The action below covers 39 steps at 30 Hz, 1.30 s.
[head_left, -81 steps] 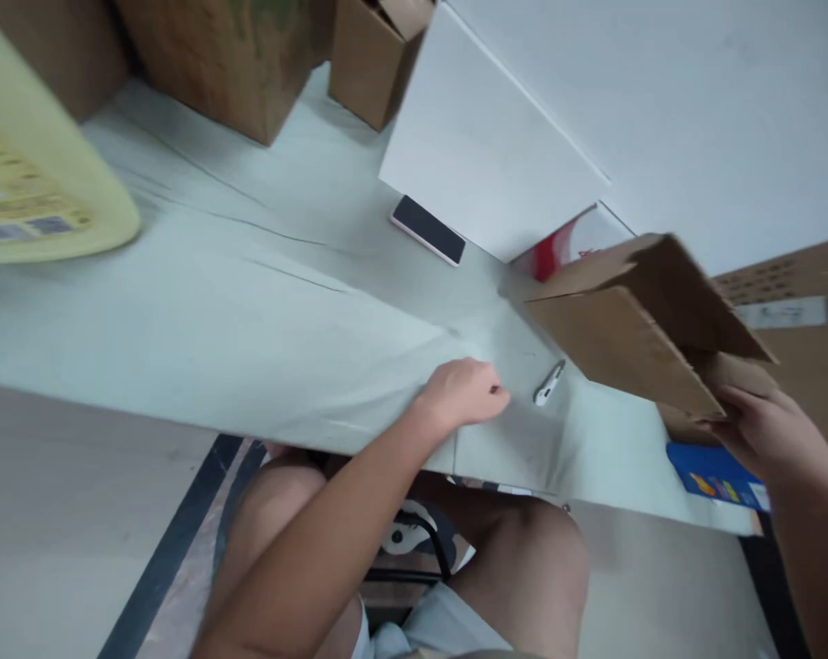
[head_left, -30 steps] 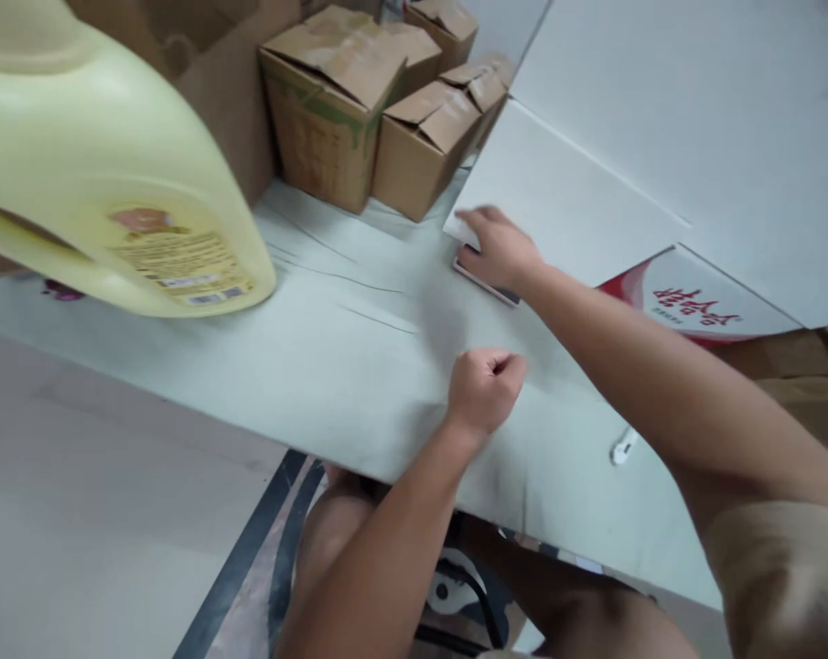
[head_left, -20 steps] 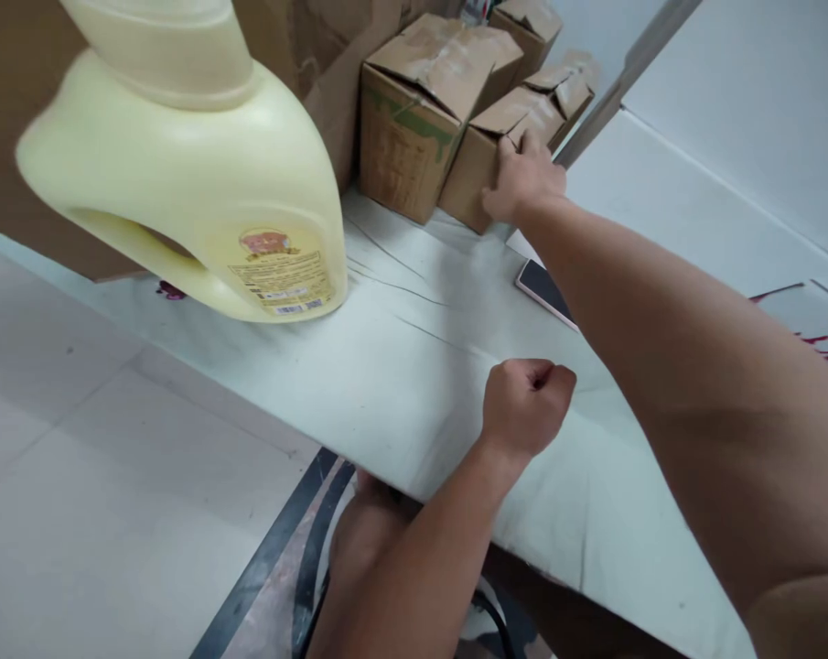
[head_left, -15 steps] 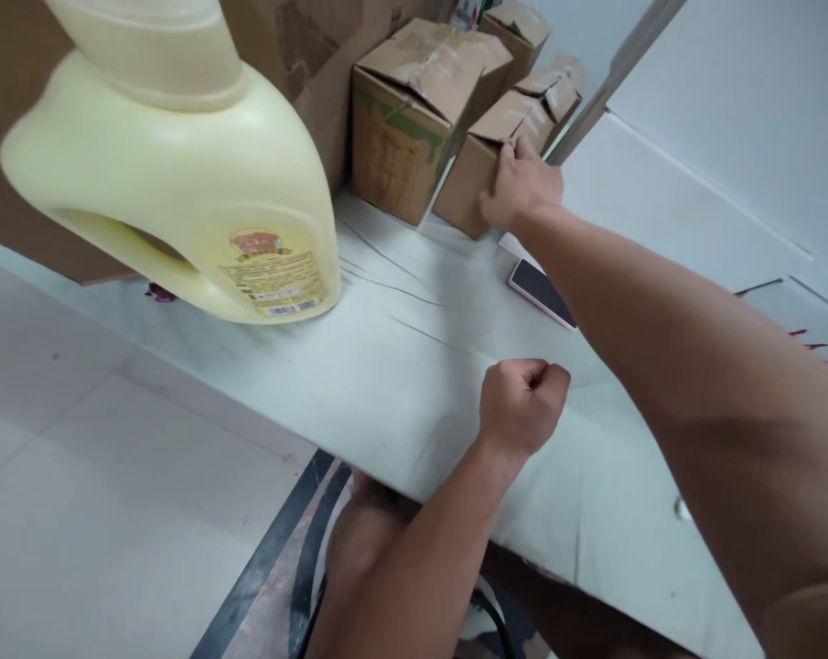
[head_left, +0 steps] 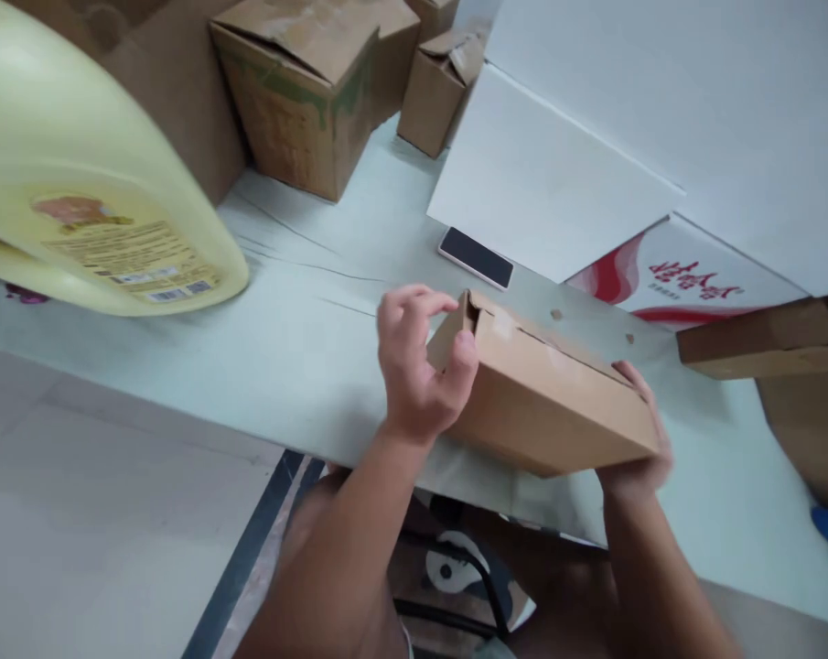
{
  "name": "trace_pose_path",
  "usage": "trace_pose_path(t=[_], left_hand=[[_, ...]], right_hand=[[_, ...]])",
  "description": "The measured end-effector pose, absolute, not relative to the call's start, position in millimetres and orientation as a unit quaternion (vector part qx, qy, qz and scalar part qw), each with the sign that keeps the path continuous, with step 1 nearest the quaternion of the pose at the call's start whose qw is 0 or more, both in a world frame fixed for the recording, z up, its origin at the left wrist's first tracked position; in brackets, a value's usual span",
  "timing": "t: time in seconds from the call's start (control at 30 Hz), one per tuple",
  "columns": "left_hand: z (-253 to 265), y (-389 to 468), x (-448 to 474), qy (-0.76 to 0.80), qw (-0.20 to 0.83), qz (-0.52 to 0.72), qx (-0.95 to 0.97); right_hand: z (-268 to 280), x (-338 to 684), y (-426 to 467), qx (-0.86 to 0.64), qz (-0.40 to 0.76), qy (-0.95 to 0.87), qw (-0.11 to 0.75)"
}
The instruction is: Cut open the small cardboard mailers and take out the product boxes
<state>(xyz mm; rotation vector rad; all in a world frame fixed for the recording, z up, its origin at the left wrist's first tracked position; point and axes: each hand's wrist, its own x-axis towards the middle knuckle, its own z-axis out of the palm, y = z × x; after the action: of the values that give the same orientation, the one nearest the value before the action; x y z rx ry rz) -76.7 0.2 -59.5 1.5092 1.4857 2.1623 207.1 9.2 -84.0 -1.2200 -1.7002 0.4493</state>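
Note:
A brown cardboard box (head_left: 537, 394) is tilted just over the table's front edge, its taped top seam facing up and away. My left hand (head_left: 424, 361) is at its left end, fingers curled and thumb against the corner by a slightly gaping flap. At the opposite end, my right hand (head_left: 639, 435) grips the box, its fingers wrapped round the far side and partly hidden. Beyond the box a phone (head_left: 477, 257) with a dark screen lies flat on the table.
A large yellow jug (head_left: 104, 183) stands at left on the pale table (head_left: 304, 357). Behind are a green-marked carton (head_left: 290, 119) and a smaller carton (head_left: 434, 101). A white carton (head_left: 543, 174) with red print stands at back right, near brown cardboard (head_left: 784, 339) and small scraps.
My right hand has brought the small box from the back of the table to the front. My left hand has gone from a fist to holding its left end. The view has swung right.

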Motion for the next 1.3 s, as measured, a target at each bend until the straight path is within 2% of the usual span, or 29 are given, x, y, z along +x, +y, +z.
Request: trace_pose_path(t=[0.1,0.17,0.37,0.63,0.9,1.1,1.3], left_hand=[[-76.1,5.5,-53.3,0.436,0.244,0.626,0.599],[-88.2,6.8,-39.4,0.403,0.303,0.592,0.629],[-101.5,7.6,-24.3,0.383,0.409,0.597,0.574],[-102.4,23.3,-12.7,0.385,0.391,0.684,0.481],[-99.8,26.2,-9.1,0.387,0.368,0.681,0.501],[-101.2,-4.9,9.6,0.399,0.359,0.69,0.485],[-98.2,-40.7,32.0,0.413,0.357,0.695,0.468]], right_hand=[[-99.8,220.2,-17.3,-0.443,0.276,-0.585,0.621],[-100.3,222.5,-17.3,-0.421,0.328,-0.525,0.663],[-102.8,250.4,-6.7,-0.45,0.377,-0.517,0.623],[-107.1,256.9,-11.0,-0.422,0.391,-0.584,0.573],[-89.9,272.9,-14.0,-0.432,0.351,-0.647,0.521],[-73.6,294.9,-32.0,-0.467,0.263,-0.686,0.493],[-65.0,321.1,-45.0,-0.465,0.239,-0.654,0.547]])
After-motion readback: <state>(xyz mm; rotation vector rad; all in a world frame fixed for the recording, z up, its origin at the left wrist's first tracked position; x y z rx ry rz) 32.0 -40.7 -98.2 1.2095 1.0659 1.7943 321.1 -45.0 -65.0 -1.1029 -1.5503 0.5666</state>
